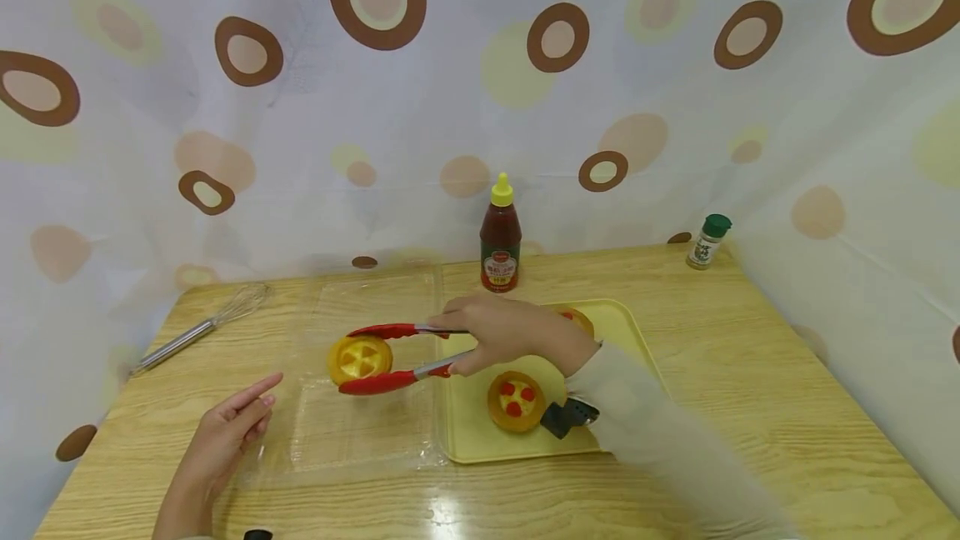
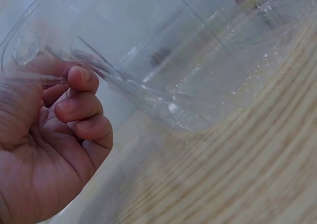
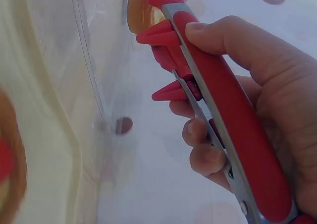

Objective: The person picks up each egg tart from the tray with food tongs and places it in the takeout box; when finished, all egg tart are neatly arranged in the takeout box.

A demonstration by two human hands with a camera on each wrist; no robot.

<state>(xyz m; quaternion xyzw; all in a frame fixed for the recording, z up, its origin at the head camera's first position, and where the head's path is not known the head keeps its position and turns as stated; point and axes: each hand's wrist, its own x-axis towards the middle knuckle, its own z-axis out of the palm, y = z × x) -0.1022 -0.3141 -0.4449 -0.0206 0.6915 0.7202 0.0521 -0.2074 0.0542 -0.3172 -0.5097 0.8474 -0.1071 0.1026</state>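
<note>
My right hand (image 1: pixel 491 332) grips a pair of red and steel tongs (image 3: pixel 233 120). The red tips of the tongs lie on both sides of a round pastry (image 1: pixel 362 359) with yellow pieces on top, over the left part of a clear plastic container (image 1: pixel 367 448). Whether the pastry touches the container's bottom, I cannot tell. At the container's left edge is my left hand (image 1: pixel 225 432); in the left wrist view its thumb and fingers pinch the clear plastic rim. Just right of the container, a yellow tray (image 1: pixel 472 444) bears round pastries, one with red toppings (image 1: pixel 517 400) in plain sight.
A red sauce bottle (image 1: pixel 500 240) with a yellow cap stands behind the tray. A whisk (image 1: pixel 202 327) lies at the left, and a green-capped shaker (image 1: pixel 707 244) stands at the back right. A patterned curtain (image 1: pixel 450 107) hangs behind the wooden table (image 1: pixel 750 373).
</note>
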